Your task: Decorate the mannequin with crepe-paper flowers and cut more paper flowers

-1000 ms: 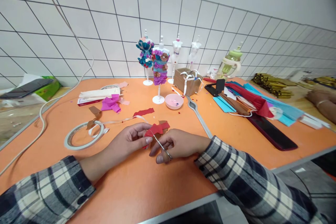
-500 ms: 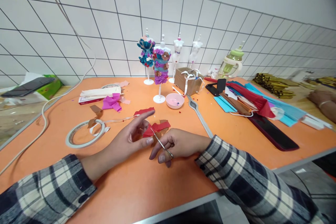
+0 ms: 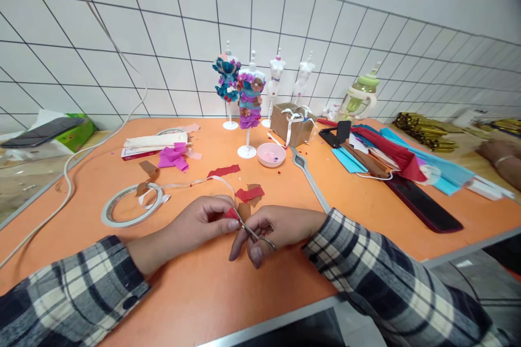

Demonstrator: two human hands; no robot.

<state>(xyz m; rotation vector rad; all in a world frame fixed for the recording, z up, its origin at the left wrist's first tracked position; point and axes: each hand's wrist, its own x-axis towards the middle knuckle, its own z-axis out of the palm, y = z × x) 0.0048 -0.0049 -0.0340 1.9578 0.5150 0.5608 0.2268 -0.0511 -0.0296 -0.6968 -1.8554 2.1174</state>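
My left hand (image 3: 205, 221) pinches a small red paper piece (image 3: 232, 213) just above the orange table (image 3: 203, 293). Small metal scissors (image 3: 254, 233) sit in my right hand (image 3: 273, 226), fingers through the loops, blades pointing at the red piece. A brown paper scrap (image 3: 244, 210) lies between my hands. Just beyond them lies a larger red paper scrap (image 3: 249, 193), and farther back a red strip (image 3: 223, 171).
A tape roll (image 3: 131, 205) lies at left with ribbon trailing. Dressed doll mannequins (image 3: 249, 97), a pink dish (image 3: 270, 154) and a brown gift box (image 3: 291, 124) stand behind. Coloured paper sheets (image 3: 391, 157) and a dark tray (image 3: 423, 207) lie right. Another person's arm (image 3: 500, 158) rests far right.
My left hand has closed from an outstretched finger into a pinch on a small red piece. Both hands drew nearer to me, leaving the larger red scrap on the table.
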